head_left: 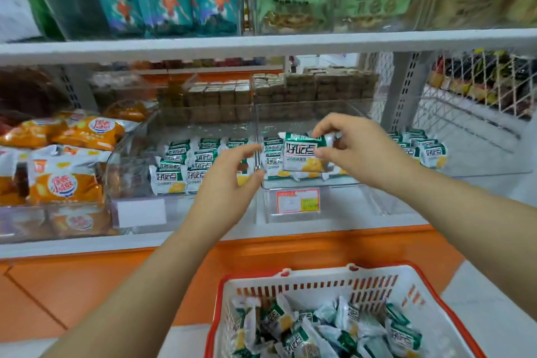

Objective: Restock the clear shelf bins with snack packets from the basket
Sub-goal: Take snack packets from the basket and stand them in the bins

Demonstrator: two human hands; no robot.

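My right hand pinches a green-and-white snack packet by its right edge, holding it upright over the middle clear bin. That bin holds a few of the same packets. My left hand hovers with relaxed fingers at the divider between this bin and the left clear bin, which holds several matching packets. The white basket with a red rim sits low in front of me, with several more packets inside.
Orange-and-white snack bags fill the section at the far left. Brown boxed goods are stacked behind the bins. An upper shelf with teal and green packs overhangs. A wire mesh panel stands at the right. A price tag fronts the middle bin.
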